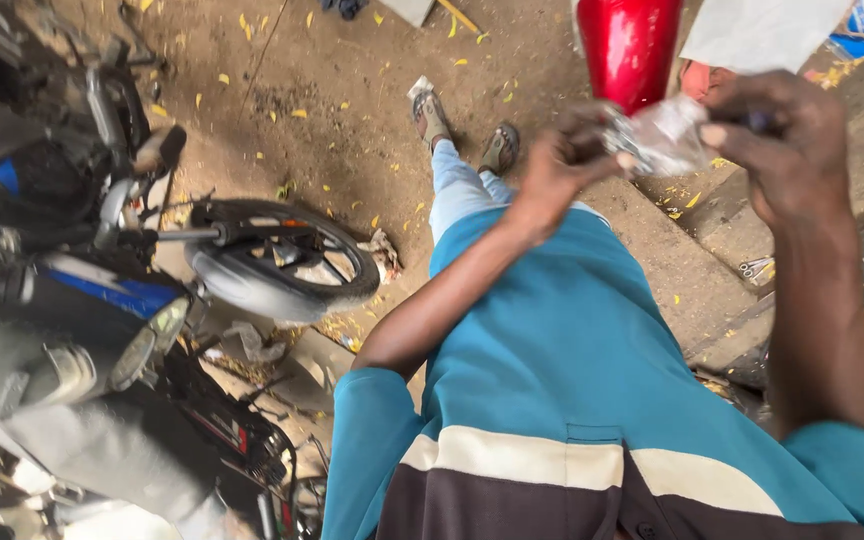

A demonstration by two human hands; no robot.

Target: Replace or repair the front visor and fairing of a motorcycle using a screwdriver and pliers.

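Both hands, left [564, 160] and right [787, 140], pinch a clear bag [667, 135] at twelve o'clock, apparently opening it; steady pulling needed.

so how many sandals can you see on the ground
2: one sandal on the foot further up the dirt, the other sandal just right of it and nearer the person's knees. Both are worn; none seem hidden.

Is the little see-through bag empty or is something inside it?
Something is inside. The clear plastic bag, pinched between the left hand and right hand, shows a small metallic shape, too blurred to identify.
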